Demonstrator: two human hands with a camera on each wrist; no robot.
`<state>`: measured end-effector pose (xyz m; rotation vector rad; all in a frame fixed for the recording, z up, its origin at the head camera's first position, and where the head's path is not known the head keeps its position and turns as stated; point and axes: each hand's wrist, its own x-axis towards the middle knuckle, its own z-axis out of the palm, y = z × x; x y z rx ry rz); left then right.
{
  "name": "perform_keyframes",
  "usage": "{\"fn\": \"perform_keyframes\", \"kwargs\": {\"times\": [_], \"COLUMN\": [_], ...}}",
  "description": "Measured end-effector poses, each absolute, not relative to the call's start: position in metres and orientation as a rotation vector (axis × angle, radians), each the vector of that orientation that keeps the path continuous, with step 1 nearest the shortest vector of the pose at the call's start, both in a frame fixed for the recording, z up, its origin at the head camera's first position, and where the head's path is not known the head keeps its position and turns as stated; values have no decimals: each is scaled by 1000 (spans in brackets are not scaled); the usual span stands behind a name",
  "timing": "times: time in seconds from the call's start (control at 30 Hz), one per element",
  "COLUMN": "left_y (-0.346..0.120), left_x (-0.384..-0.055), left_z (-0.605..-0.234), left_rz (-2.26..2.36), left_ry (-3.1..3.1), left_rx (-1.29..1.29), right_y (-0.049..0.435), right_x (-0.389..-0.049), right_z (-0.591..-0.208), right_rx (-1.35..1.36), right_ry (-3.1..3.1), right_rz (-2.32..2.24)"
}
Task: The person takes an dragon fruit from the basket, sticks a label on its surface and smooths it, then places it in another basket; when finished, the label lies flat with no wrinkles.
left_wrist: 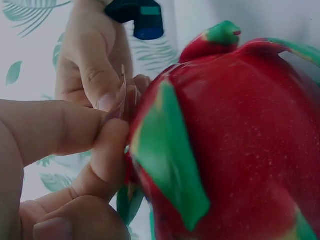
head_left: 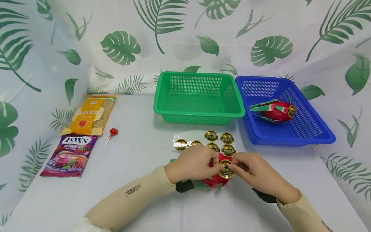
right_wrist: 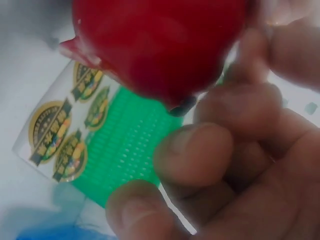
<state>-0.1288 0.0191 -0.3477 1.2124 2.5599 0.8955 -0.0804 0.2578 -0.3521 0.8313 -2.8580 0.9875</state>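
A round black-and-gold sticker (head_left: 226,171) is held up against a red dragon fruit (head_left: 213,183) with green-tipped scales. My left hand (head_left: 195,163) pinches the sticker's left edge between thumb and forefinger; the left wrist view shows the sticker's thin edge (left_wrist: 121,97) standing up beside the dragon fruit (left_wrist: 240,120). On the other side, my right hand (head_left: 258,172) pinches the right edge with thumb and forefinger. Both hands partly cover the fruit. Just behind it lies a clear sticker sheet (head_left: 189,135) with several more round stickers, also visible in the right wrist view.
A green basket (head_left: 200,118) stands behind the sheet. Beside it, a blue basket (head_left: 292,140) holds another dragon fruit (head_left: 276,111) with a round sticker on its end. At left lie a yellow snack bag (head_left: 90,116), a purple Fox's candy bag (head_left: 69,156) and a red lollipop (head_left: 113,131).
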Motion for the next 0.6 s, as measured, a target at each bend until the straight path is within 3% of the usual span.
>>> {"fn": "perform_keyframes", "kwargs": {"times": [0.43, 0.6], "left_y": [22, 22], "left_x": [-134, -136], "left_z": [-353, -356], "left_rz": [838, 886], "left_ry": [2628, 2604], "left_rx": [1212, 1190], "right_y": [254, 255], "right_x": [-77, -80], "right_z": [-349, -353], "right_rx": [752, 663], "right_ry": [-2841, -2874], "right_rz": [516, 569]}}
